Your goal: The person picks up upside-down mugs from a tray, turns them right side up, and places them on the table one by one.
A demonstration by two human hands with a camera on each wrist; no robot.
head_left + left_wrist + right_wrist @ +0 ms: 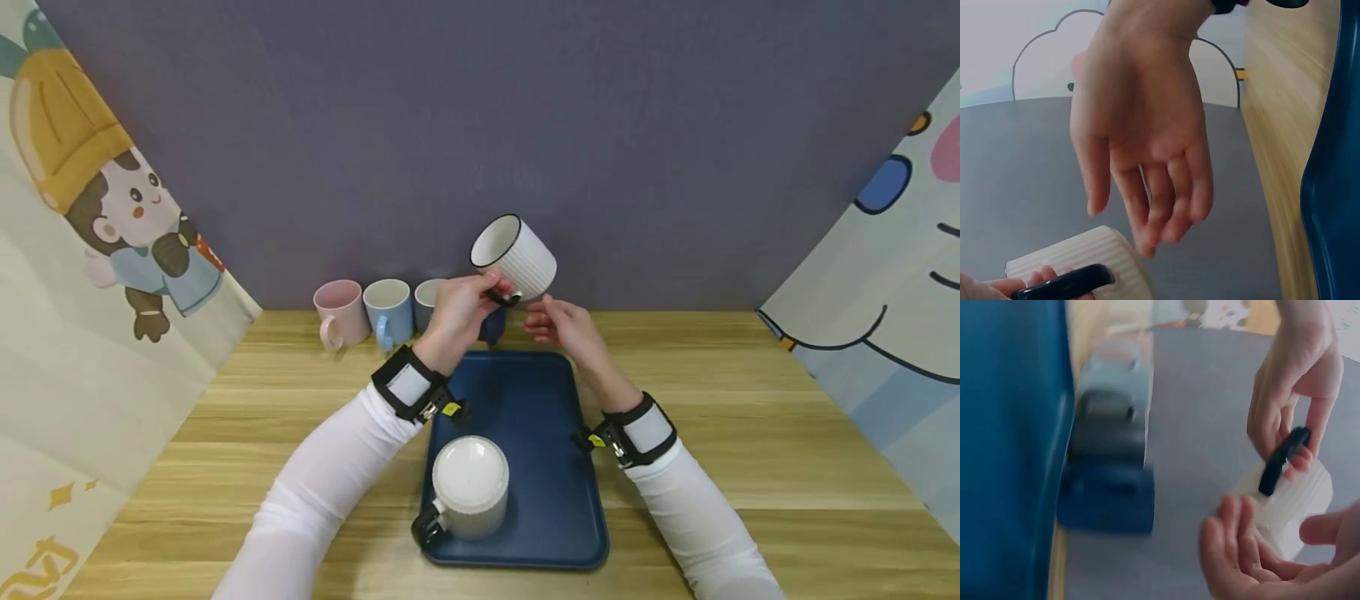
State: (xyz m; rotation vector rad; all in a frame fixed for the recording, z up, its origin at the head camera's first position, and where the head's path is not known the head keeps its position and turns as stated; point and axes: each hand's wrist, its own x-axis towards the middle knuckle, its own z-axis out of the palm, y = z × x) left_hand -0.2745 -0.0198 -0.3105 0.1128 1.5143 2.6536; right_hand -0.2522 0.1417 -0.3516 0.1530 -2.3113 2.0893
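Observation:
A white ribbed mug (pixel 531 262) with a dark rim is held up tilted above the table, its mouth toward the upper left. My left hand (pixel 457 312) grips it at the black handle (pixel 1066 284). Close to the mug's base, my right hand (pixel 570 333) has its fingers loosely extended; in the right wrist view the right hand (pixel 1272 569) lies near the mug's lower end with nothing held. Whether it touches the mug I cannot tell. A second white mug (pixel 471 487) with a black handle stands upside down on the blue tray (pixel 543 450).
Behind the tray stands a row of mugs: pink (pixel 341 312), light blue (pixel 390 308), grey (pixel 429 302) and dark blue (pixel 1107 500), the last two partly hidden by my left hand in the head view. A grey panel (pixel 637 167) rises behind the wooden table (pixel 720 417).

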